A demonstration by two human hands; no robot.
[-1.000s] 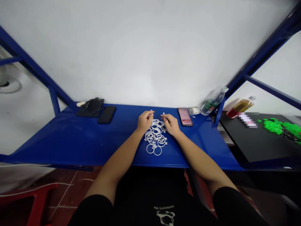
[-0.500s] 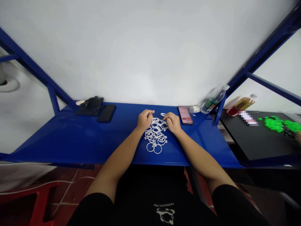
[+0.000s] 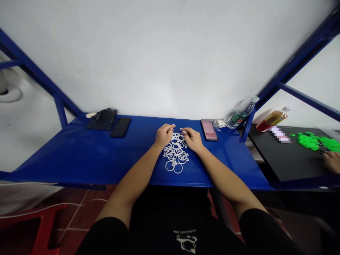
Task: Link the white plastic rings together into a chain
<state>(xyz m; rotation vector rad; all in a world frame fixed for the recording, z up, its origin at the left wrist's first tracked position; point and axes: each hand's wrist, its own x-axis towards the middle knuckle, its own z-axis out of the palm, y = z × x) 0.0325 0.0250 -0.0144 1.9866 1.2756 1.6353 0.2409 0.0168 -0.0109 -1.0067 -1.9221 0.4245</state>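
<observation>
A pile of white plastic rings with small clips lies on the blue table between my forearms. Just above the pile's far left side, my left hand is closed in a pinch, with a small white piece showing at its fingertips. Opposite it, my right hand pinches a white ring, seen nearly edge-on and partly covered by the fingers. The two hands are a short gap apart, not touching.
On the blue table are a black phone, a dark pouch, a lit phone and a water bottle. On the black table at right stand a drink bottle, green pieces and another person's hand.
The white ring at my right hand has turned and is now drawn into the fingertips. My left hand has barely moved. At right, the other person's hand has come further into view.
</observation>
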